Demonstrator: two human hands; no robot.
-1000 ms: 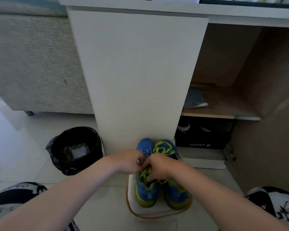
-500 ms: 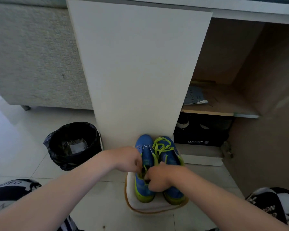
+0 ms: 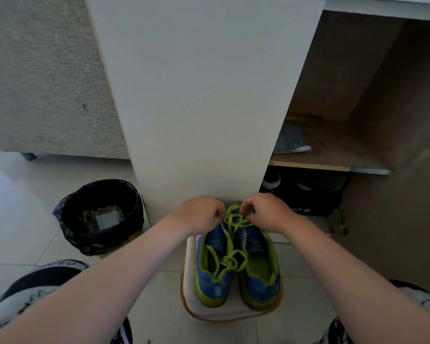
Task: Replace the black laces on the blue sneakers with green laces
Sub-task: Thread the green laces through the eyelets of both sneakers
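Head view: two bare forearms are seen reaching forward over a small white stool (image 3: 209, 310) with a brown rim. The sneakers (image 3: 212, 281) are stood side by side on its seat and fill most of it, with heels at the near edge and toes at the far edge. They are blue with lime soles and collars. Green laces (image 3: 230, 260) are threaded through both, and no black lace can be seen. A loose bow lies across the tongue of the left-hand shoe. From the other shoe flat green strands are drawn up toward the far edge.

Both hands are held there, just above the toes. The right hand (image 3: 266, 212) has its fingers curled and a green loop pinched at the fingertips. The left hand (image 3: 200, 214) is curled too and appears to pinch a strand beside it, though the contact is partly hidden.

The step is judged to be the tying of the second shoe, late in the task. It would be done well if the two ends were kept even, the flat lace untwisted, and the slack taken out of the lower crossings before the knot is closed. The shoe should not be dragged off the seat by the pull.

Farther off, a black-lined bin (image 3: 99, 214) stands on the floor to the left, and a white panel (image 3: 201, 95) rises behind the stool.
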